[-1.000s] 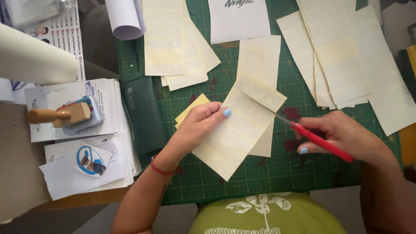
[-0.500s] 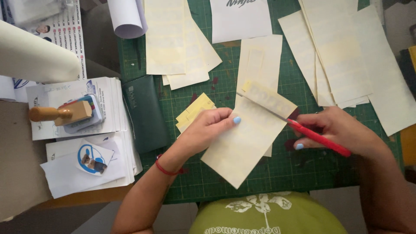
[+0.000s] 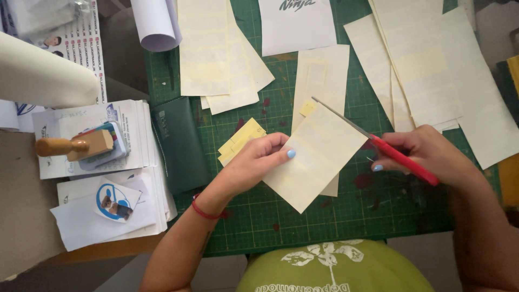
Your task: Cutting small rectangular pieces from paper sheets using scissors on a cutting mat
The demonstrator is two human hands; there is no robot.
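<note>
since the earlier frame the cream sheet (image 3: 316, 159) has turned in the left hand (image 3: 254, 165), and the scissors (image 3: 373, 140) now lie along its upper right edge rather than at its corner.

head view: the left hand's grip pinches the sheet at its left edge, thumb on top, and holds it just above the green cutting mat (image 3: 324, 216) on the desk. the right hand (image 3: 427, 154) is closed around the red handles; the blades look nearly pressed together, their tip near a small yellowish scrap (image 3: 308, 108) at the sheet's top corner. the sheet lies to the left of the right hand, its long axis running from upper right to lower left, while the blades point up and left along its edge. the left hand is the nearer one, already on it.

counted: one pair of scissors, one held sheet, one wooden-handled stamp (image 3: 75, 146) on paper stacks at left, one dark green pouch (image 3: 178, 146), and several loose cream sheets, too overlapped to count.
</note>
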